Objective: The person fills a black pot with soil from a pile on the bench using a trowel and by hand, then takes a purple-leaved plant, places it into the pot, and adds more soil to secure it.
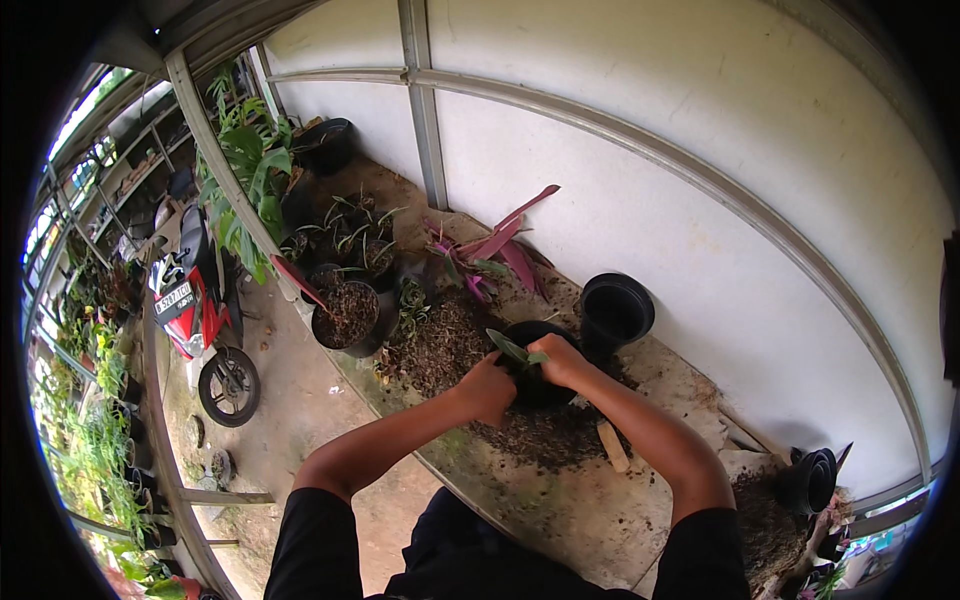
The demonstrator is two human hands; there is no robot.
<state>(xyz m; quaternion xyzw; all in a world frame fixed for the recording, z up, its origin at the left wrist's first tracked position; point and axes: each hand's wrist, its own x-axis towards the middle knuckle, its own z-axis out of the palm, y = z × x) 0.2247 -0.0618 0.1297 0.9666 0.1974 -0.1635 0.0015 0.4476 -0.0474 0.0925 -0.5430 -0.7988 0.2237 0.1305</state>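
Observation:
A black plastic plant pot [541, 395] stands among dark potting soil on the work surface. My right hand [556, 361] is over the pot's far right side, its fingers closed around a small plant with green leaves [507, 346]. My left hand [487, 390] is at the pot's left rim, index finger reaching towards the plant. Whether its other fingers grip the rim cannot be made out. The plant's lower part is hidden by the pot and my hands. Loose potting soil [450, 341] is heaped to the left of the pot.
Beside the wall stands a black pot [616, 309], near uprooted purple-leaved plants [510, 259]. A soil-filled pot [346, 315] and several small potted plants [360, 232] are at left. A wooden piece [613, 445] lies by my right forearm. Stacked pots [810, 480] stand far right.

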